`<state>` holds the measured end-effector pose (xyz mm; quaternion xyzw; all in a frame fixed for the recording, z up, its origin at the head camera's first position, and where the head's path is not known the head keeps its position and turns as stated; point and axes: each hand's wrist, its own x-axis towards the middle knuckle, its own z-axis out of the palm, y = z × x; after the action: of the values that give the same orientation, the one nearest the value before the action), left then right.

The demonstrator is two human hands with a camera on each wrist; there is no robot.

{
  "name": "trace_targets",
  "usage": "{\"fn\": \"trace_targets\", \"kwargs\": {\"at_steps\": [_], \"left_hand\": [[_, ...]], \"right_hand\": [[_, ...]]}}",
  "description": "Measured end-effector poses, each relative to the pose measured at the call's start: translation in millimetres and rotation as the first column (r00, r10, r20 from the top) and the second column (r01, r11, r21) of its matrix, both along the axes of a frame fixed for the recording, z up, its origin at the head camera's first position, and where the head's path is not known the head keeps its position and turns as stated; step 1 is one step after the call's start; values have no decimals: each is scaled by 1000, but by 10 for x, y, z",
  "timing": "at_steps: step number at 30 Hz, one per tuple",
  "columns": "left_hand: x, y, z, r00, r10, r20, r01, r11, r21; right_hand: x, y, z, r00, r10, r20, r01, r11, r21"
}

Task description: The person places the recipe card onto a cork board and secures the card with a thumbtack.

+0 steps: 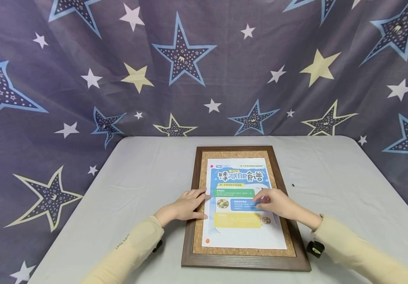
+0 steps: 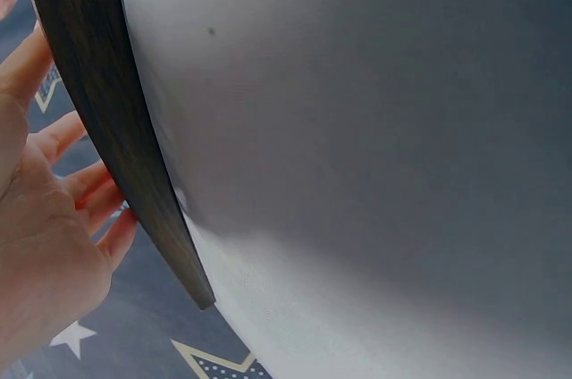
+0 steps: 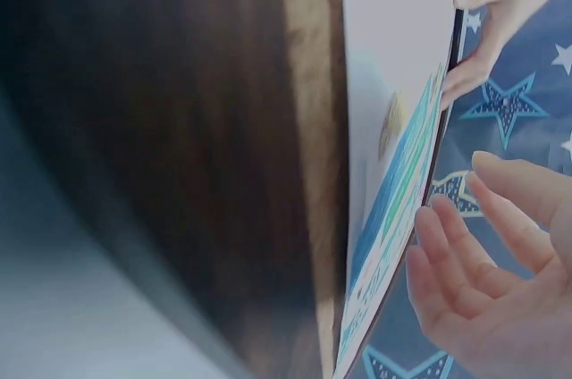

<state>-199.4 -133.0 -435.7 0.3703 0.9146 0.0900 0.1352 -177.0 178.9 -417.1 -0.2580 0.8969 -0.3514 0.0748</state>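
Note:
A printed sheet (image 1: 243,238) with coloured blocks and Chinese lettering lies on a cork board (image 1: 198,236) in a dark brown wooden frame (image 1: 246,262). My left hand (image 1: 187,205) rests across the frame's left side, its fingertips at the sheet's left edge. Above the right half of the sheet is my right hand (image 1: 278,203), fingers loosely bent. The right wrist view shows that hand's fingers (image 3: 447,227) with nothing visible between them. A pink pin (image 1: 211,166) marks the sheet's upper left corner, an orange pin (image 1: 207,240) its lower left.
A light grey cloth (image 1: 147,177) covers the table under the frame. To the frame's right lies a small dark speck (image 1: 293,185). Behind the table hangs a purple-grey curtain (image 1: 189,98) printed with stars. Both sleeves are beige, with a dark device (image 1: 315,249) at the right wrist.

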Motion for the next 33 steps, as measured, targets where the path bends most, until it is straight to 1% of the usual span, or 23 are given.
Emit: {"fn": "trace_targets", "kwargs": {"at_steps": [3,8,11,16,24,33], "left_hand": [[-1,-1,0,1000,1,1,-1,1000,0],[-3,-1,-1,1000,5,4,-5,1000,-1],[-2,0,-5,1000,7,3,-7,1000,-7],[-7,-1,-19,1000,10,0,-10,1000,-9],[-13,1,-25,1000,15,1,-15,1000,-9],[-11,3,-22,1000,18,9,-18,1000,-5]], "right_hand": [[-5,71,-6,999,-22,-26,22,1000,5],[-17,189,-1,998,-45,-38,45,999,-9],[-21,261,10,996,-72,-56,72,997,-7],[-48,379,13,987,-113,-114,115,993,14],[-95,534,1,968,-147,-204,159,986,47],[-128,649,-14,958,-169,-230,193,977,86]]}}
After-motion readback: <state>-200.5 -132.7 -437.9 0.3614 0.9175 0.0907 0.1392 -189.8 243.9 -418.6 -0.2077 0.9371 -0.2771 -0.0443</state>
